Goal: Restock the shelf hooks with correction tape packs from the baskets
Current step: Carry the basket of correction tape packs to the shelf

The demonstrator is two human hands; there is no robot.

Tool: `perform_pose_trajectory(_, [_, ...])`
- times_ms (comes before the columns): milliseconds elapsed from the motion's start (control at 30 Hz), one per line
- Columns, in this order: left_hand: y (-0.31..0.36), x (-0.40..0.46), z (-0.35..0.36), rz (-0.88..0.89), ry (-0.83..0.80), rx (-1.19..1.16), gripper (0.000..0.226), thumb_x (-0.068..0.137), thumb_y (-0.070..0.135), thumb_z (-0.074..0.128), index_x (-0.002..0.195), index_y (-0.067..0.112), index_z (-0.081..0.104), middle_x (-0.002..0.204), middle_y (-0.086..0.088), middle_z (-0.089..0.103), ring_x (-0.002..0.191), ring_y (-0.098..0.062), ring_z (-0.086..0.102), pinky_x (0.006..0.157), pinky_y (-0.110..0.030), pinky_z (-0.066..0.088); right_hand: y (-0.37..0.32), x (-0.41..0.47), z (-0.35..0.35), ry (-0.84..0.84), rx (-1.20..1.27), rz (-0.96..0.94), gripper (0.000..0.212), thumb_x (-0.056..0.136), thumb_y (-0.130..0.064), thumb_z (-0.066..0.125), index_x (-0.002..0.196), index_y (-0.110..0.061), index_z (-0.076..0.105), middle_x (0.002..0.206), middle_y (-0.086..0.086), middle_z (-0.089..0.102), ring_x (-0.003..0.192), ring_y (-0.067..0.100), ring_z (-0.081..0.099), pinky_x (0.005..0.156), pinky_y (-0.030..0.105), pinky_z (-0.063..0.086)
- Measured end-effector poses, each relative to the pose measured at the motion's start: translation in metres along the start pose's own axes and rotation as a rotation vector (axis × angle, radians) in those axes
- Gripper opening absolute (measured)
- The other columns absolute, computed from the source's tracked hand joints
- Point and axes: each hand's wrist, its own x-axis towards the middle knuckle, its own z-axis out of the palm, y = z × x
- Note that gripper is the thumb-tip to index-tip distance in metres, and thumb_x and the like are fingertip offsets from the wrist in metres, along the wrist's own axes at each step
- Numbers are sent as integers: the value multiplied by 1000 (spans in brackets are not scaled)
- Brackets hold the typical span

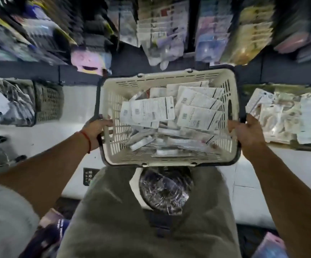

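Observation:
A cream plastic basket (113, 101) with a dark rim sits in the middle of the view, above my knees. It holds several white correction tape packs (151, 110) lying flat, barcodes up. My left hand (97, 130) grips the basket's left rim, and my right hand (244, 130) grips its right rim. Shelf hooks with hanging packs (162, 28) fill the blurred top of the view.
A dark green basket (47, 105) with crumpled packaging stands at left. Another dark basket (299, 148) of white packs stands at right. A wrapped round item (164, 190) rests on my lap. The floor is white tile (76, 97).

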Motion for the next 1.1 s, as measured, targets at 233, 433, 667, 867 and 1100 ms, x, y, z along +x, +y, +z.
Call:
perform_pose_trajectory(233, [-65,175,49,-3,87,49,21,94,9,75,104,26,67,113,-4,73,97,-32,72,88,-51,60,96,132,89,23,111,32,32,80,-11,69,112,-12,68,108,16,76,99,39,74,88,62,61])
perform_pose_trajectory(433, [-87,265,76,63,123,57,20,88,14,82,95,27,69,110,-4,78,87,-27,78,71,-50,66,134,193,132,124,125,21,30,85,-20,75,109,-5,64,112,22,70,107,43,68,90,60,58])
perform_pose_trajectory(667, [-127,310,91,346,342,416,40,90,36,74,118,23,48,86,-1,67,75,-22,67,72,-40,57,156,210,153,200,-258,-178,50,99,-42,65,131,-9,44,107,13,65,95,39,67,80,45,53])
perform_pose_trajectory(867, [-143,324,99,488,582,530,47,86,50,72,104,26,35,70,2,56,60,-16,54,63,-35,42,165,216,166,335,-385,-281,65,98,-37,65,138,6,35,96,29,66,81,46,70,66,51,60])
perform_pose_trajectory(1100, [-151,337,94,585,559,509,51,85,55,73,100,27,34,74,7,53,62,-13,53,60,-31,42,175,220,170,449,-414,-444,44,90,-42,51,108,-6,34,70,22,55,56,33,50,57,40,43])
